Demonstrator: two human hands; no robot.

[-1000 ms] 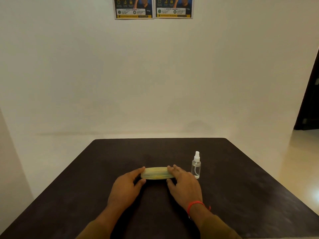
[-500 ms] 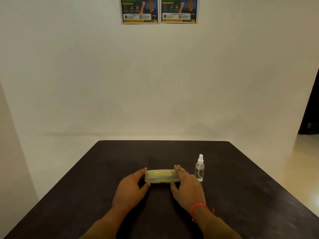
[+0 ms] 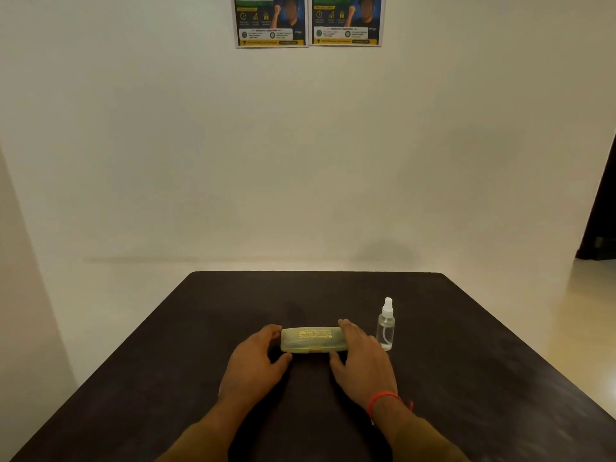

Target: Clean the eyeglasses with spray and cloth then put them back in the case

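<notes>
Dim warm light, soft shadows on the wall (image 3: pixel 300 161), wide-angle bending at edges

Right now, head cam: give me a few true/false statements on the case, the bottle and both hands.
1. The eyeglass case lies shut on the table. True.
2. The spray bottle lies on its side. False: it stands upright, right of the case.
3. The left hand and right hand are at opposite ends of the case. True.
4. The right hand grips the spray bottle. False: it is at the case; the bottle stands free.
5. The eyeglasses lie out on the table. False: none are visible.
</notes>
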